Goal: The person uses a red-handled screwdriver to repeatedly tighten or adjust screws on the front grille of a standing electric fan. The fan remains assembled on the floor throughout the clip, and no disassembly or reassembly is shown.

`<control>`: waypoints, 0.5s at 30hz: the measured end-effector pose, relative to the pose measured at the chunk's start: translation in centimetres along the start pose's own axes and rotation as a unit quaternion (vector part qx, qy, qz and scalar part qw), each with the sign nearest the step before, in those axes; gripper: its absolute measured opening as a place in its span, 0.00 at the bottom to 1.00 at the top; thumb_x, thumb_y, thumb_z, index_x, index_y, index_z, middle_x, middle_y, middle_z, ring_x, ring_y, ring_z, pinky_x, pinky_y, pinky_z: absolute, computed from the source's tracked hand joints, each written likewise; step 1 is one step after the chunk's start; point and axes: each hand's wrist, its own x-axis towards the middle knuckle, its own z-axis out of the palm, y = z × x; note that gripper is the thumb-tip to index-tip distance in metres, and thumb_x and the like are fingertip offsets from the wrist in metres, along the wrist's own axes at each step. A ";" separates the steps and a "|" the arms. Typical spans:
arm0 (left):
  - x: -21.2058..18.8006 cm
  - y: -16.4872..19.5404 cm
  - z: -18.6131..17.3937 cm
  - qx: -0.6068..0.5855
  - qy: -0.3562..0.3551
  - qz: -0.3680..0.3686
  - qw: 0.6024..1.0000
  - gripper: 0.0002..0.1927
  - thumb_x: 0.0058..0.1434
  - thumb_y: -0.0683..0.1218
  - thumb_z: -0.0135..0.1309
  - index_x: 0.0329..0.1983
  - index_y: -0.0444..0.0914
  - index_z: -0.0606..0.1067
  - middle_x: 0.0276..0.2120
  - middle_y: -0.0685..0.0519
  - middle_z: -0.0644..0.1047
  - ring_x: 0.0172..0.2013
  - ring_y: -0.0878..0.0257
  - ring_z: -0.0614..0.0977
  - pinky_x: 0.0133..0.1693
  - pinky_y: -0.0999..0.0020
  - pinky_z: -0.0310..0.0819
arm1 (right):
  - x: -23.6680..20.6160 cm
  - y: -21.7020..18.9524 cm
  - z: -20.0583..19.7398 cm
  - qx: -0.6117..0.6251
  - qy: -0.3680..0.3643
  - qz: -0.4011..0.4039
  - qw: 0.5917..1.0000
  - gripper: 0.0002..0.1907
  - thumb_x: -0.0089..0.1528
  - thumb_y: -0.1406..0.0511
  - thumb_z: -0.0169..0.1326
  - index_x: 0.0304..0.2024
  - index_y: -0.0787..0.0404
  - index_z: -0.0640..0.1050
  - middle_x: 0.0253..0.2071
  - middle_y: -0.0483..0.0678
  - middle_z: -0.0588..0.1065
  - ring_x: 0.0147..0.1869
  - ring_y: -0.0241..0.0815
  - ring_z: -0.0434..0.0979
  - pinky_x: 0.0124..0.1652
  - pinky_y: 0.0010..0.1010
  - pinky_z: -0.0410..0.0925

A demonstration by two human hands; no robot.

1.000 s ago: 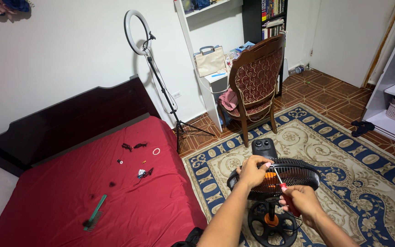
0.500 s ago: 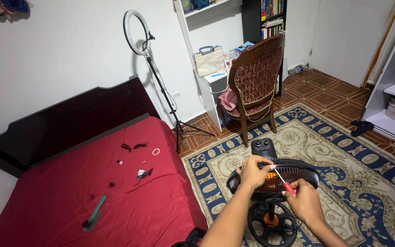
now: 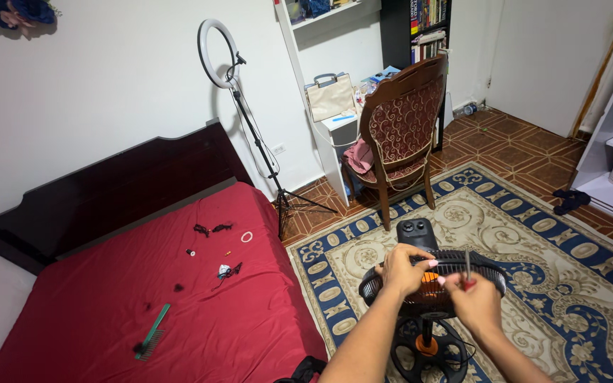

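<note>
- Head view: my left hand (image 3: 404, 269) grips the black fan's grille (image 3: 487, 273), standing on the patterned rug (image 3: 569, 269).
- My right hand (image 3: 473, 301) pinches a red-handled screwdriver (image 3: 467, 273) upright over the grille.
- Red bed (image 3: 143, 298) alongside.

One fan (image 3: 431, 284), one screwdriver (image 3: 467, 273), two hands – left (image 3: 404, 269), right (image 3: 473, 301) – one chair (image 3: 402, 131), one bed (image 3: 143, 305), one ring light (image 3: 218, 44), one rug (image 3: 569, 241).

No screens or signs anywhere. Only package-like things: beige rectangular bag (image 3: 330, 97) with dark handles, upright on white desk (image 3: 336, 128) behind wooden chair (image 3: 402, 120); just right of it, small blue box (image 3: 383, 73), details too small to tell.
</note>
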 end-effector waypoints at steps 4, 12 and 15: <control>-0.1 -0.1 0.2 0.001 0.002 -0.004 1.000 0.06 0.54 0.55 0.67 0.35 0.55 0.84 0.52 0.62 0.77 0.59 0.59 0.75 0.65 0.24 0.41 | 1.7 -0.3 0.8 0.049 0.031 -0.055 0.997 0.12 0.54 0.62 0.69 0.38 0.59 0.86 0.26 0.48 0.81 0.28 0.40 0.79 0.35 0.34 0.71; 0.6 -0.4 0.1 -0.010 -0.001 -0.031 0.999 0.09 0.52 0.56 0.70 0.35 0.55 0.86 0.50 0.62 0.81 0.56 0.57 0.77 0.65 0.28 0.46 | 1.9 -1.1 2.1 0.034 0.039 -0.069 0.996 0.13 0.54 0.61 0.70 0.38 0.60 0.86 0.29 0.52 0.83 0.30 0.41 0.83 0.37 0.34 0.73; 1.3 -0.4 -0.1 -0.009 -0.026 -0.047 0.999 0.09 0.51 0.55 0.70 0.35 0.55 0.86 0.43 0.58 0.85 0.51 0.56 0.82 0.66 0.31 0.47 | 1.2 -1.3 2.3 0.040 0.055 -0.068 0.995 0.13 0.53 0.62 0.69 0.37 0.62 0.86 0.28 0.53 0.83 0.31 0.43 0.84 0.38 0.35 0.73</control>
